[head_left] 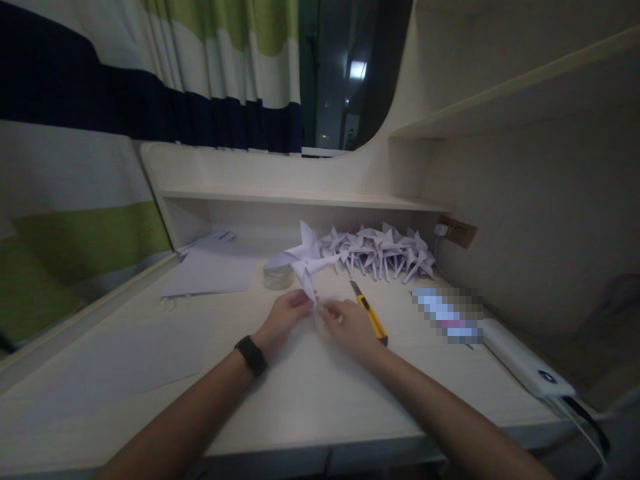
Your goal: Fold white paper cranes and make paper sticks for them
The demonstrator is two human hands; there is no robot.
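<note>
Both hands meet at the lower end of a white paper pinwheel point(306, 257), whose pointed blades stand up above my fingers. My left hand point(286, 319) is closed on the pinwheel's lower part. My right hand point(350, 325) has its fingers curled and pinched at the same spot; its fingertips are slightly blurred, and exactly what they grip there is hidden. Just right of my right hand lies a yellow utility knife point(373, 317), its blade end pointing away. Behind the pinwheel sits a roll of clear tape point(278, 277).
Several finished paper pinwheels point(380, 250) are heaped at the back under the shelf point(300, 196). Paper sheets point(215, 270) lie at the back left, another sheet point(135, 353) at the front left. On the right are a blurred-out device point(447, 317) and a white power strip point(525, 360) with cables.
</note>
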